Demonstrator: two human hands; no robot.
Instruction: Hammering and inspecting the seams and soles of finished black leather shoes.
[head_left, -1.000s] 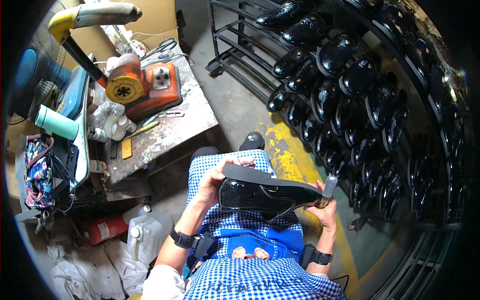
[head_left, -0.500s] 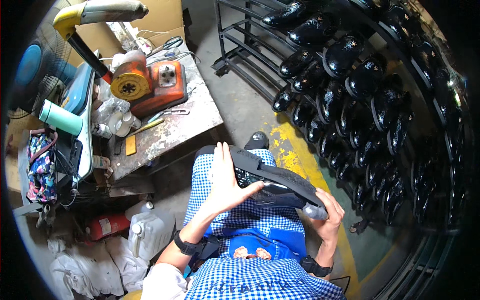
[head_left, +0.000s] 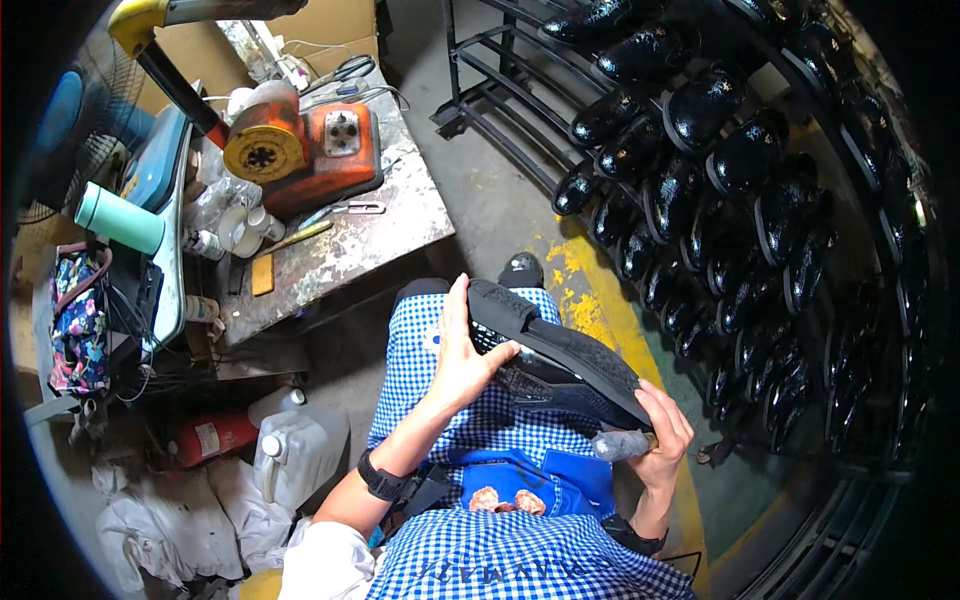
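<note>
— What has the person got on the lap?

— A black shoe point(head_left: 560, 365), turned sole-up and lying slantwise across the blue checked apron, its heel end toward the knees and its toe end toward the right hip.

— And the left hand point(head_left: 462, 350)?

— Flat and spread wide, fingers straight, palm pressed against the left side of the shoe near the heel. It clasps nothing.

— The right hand point(head_left: 660, 435)?

— Curled around the toe end of the shoe, and closed there on a small grey tool point(head_left: 620, 443); what kind of tool I cannot tell.

— What stands around?

— To the left a stained worktop point(head_left: 345, 250) with an orange machine point(head_left: 310, 155) near its far edge, scissors point(head_left: 345, 70) at the far corner, and a teal bottle point(head_left: 120, 218) just off its left edge. A white jerrycan point(head_left: 300, 450) sits on the floor below. To the right, a dark metal rack point(head_left: 760, 180) filled with glossy black shoes.
</note>
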